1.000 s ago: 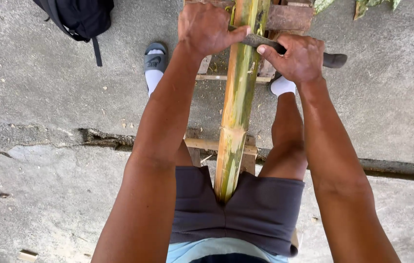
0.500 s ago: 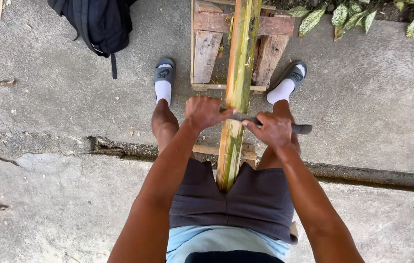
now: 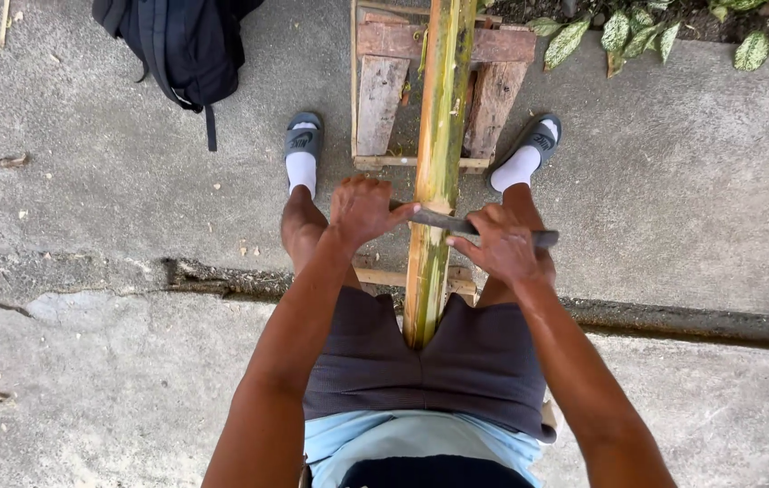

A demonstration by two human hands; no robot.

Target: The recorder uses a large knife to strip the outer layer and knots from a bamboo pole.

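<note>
Bamboo pole (image 3: 438, 163) | smooth, green-yellow | flat grey blade (image 3: 446, 220) crosswise | both hands gripping

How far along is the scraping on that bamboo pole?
Done: the near stretch of the bamboo pole looks pale and stripped. In hand: left hand and right hand hold the blade across it. Left: the far part over the wooden frame is green.

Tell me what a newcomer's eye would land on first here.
First, the long green-yellow bamboo pole running up the middle, between the seated person's legs and over a wooden frame. Next, the left hand and right hand gripping a dark blade laid across it. A black backpack lies on the concrete at upper left.
</note>
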